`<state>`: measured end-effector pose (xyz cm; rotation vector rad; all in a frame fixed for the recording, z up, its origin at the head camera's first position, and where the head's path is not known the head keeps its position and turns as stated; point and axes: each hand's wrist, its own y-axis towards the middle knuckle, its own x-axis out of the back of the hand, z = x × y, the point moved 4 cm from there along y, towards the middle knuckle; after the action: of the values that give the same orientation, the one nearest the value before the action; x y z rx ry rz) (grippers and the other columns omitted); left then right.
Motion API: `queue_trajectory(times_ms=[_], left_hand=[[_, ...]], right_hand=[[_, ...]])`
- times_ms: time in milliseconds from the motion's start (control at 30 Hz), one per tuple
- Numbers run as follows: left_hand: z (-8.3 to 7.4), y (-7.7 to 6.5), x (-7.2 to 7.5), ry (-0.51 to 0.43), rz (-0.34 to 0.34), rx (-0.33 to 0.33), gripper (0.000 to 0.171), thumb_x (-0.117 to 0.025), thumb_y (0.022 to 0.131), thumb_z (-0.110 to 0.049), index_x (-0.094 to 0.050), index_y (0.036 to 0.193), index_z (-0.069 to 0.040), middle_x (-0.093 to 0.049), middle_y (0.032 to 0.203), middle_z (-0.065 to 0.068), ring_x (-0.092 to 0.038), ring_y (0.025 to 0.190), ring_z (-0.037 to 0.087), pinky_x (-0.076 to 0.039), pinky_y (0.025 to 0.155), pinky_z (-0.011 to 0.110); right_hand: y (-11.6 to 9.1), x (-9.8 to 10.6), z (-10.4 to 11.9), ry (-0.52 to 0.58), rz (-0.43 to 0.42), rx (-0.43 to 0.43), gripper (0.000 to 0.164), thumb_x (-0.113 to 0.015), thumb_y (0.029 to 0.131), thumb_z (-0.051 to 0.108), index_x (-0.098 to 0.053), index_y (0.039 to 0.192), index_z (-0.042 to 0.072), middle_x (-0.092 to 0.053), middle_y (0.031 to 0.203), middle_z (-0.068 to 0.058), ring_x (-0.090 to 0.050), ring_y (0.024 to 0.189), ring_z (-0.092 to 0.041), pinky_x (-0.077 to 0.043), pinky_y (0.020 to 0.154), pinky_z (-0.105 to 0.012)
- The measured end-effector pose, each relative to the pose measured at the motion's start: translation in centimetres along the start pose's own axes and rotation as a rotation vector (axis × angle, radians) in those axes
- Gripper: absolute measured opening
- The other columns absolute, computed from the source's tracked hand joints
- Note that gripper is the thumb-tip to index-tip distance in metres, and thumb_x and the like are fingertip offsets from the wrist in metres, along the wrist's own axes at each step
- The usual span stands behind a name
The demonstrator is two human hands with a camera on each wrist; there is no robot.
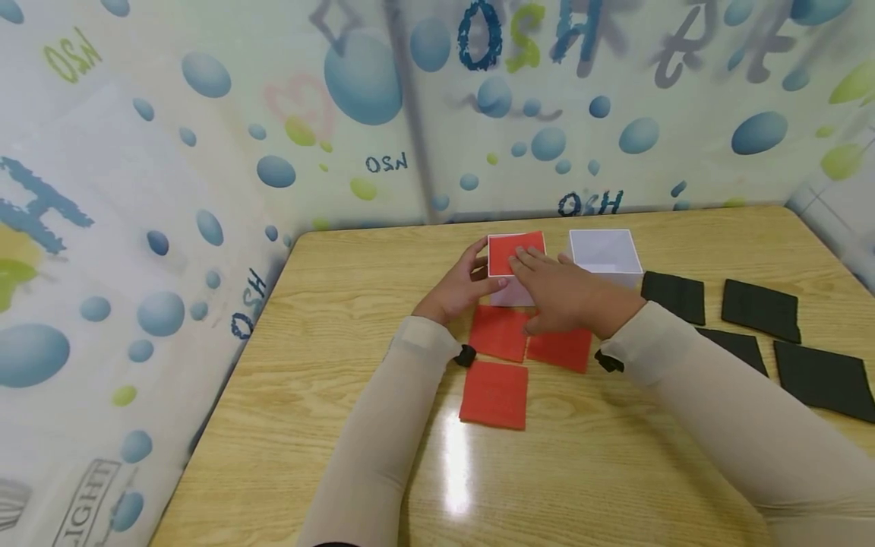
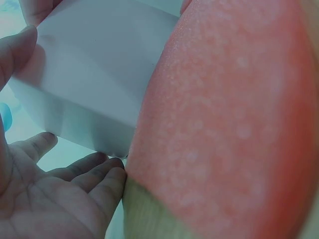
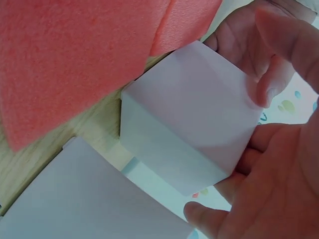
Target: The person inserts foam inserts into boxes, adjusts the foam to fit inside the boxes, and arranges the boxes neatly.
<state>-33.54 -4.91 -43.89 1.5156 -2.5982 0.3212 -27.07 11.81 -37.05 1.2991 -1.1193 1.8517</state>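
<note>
Square (image 1: 501, 257), red, at the left white box (image 1: 511, 296)'s mouth, apparently being fitted. Left grip (image 1: 459, 287) clasps the box; right grip (image 1: 563, 292) rests flat-fingered on the square. Next move likely calls for even downward pressure; depth unclear.

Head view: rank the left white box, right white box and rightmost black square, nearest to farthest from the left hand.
1. Left white box: gripped by the left hand.
2. Right white box: to its right.
3. Rightmost black square: far right.
</note>
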Motion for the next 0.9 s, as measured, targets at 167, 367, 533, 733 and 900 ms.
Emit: queue_trajectory(times_ms=[167,367,533,733,900], left_hand=[[0.00,-0.09,0.02,0.006,-0.003,0.010,0.091,-0.074,0.098,-0.027,-0.017,0.169,-0.033,-0.036,0.168,0.010,-0.040,0.153,0.032,-0.041,0.121,0.049],[-0.16,-0.12,-0.06,0.006,0.004,0.002,0.089,-0.073,0.099,-0.026,-0.018,0.168,-0.033,-0.037,0.167,0.010,-0.040,0.153,0.032,-0.041,0.121,0.049],[-0.18,-0.18,-0.03,0.004,-0.001,0.005,0.090,-0.074,0.099,-0.026,-0.018,0.169,-0.032,-0.036,0.168,0.010,-0.039,0.154,0.033,-0.041,0.121,0.049],[-0.15,-0.17,-0.01,0.000,-0.003,0.012,0.090,-0.075,0.098,-0.027,-0.018,0.168,-0.034,-0.035,0.168,0.008,-0.038,0.154,0.032,-0.041,0.121,0.050],[-0.09,-0.05,-0.03,-0.007,0.009,0.015,0.090,-0.074,0.098,-0.027,-0.018,0.168,-0.034,-0.035,0.168,0.008,-0.038,0.154,0.033,-0.041,0.122,0.050]], right_hand=[[0.33,-0.19,-0.08,0.002,-0.016,0.015,0.115,-0.089,0.082,0.041,-0.021,0.168,0.004,-0.016,0.176,-0.018,-0.010,0.163,-0.041,-0.022,0.125,-0.067],[0.50,-0.20,-0.03,0.007,-0.032,0.020,0.112,-0.090,0.082,0.038,-0.024,0.167,0.003,-0.019,0.175,-0.019,-0.014,0.162,-0.041,-0.032,0.124,-0.059],[0.56,-0.10,0.13,0.014,-0.044,0.025,0.107,-0.088,0.084,0.035,-0.027,0.166,0.001,-0.021,0.174,-0.020,-0.016,0.162,-0.040,-0.033,0.124,-0.058],[0.79,-0.21,0.17,0.020,-0.041,0.017,0.104,-0.087,0.084,0.033,-0.029,0.165,0.001,-0.022,0.174,-0.020,-0.018,0.162,-0.040,-0.035,0.123,-0.058],[0.93,-0.38,0.07,0.025,-0.032,0.005,0.105,-0.087,0.084,0.033,-0.028,0.166,0.002,-0.023,0.174,-0.019,-0.019,0.161,-0.040,-0.037,0.121,-0.059]])
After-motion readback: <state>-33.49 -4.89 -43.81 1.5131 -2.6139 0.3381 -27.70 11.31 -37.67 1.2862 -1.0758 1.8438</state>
